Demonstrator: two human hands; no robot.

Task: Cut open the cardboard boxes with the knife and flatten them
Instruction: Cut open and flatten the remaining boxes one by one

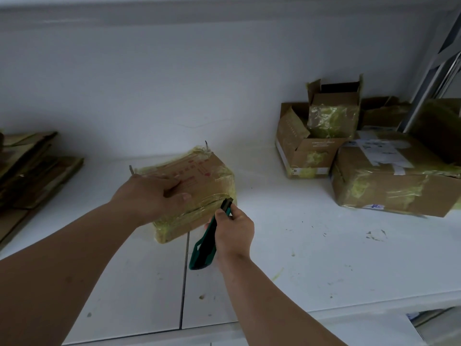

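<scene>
A small cardboard box [209, 173] wrapped in yellowish tape lies on the white table [311, 258] near the middle. My left hand [152, 193] rests flat on its top, fingers straight and thumb along the near edge. In my right hand [233, 233] I grip a green utility knife [207, 243], its black tip touching the box's taped near right side. Part of the box's near face is hidden behind my left hand and wrist.
A pile of flattened cardboard [32, 168] lies at the left edge. At the back right stand an opened box [306, 146] with a smaller open box [334, 113] in it, and a larger taped box [394, 176]. A metal frame [434, 71] rises at the right.
</scene>
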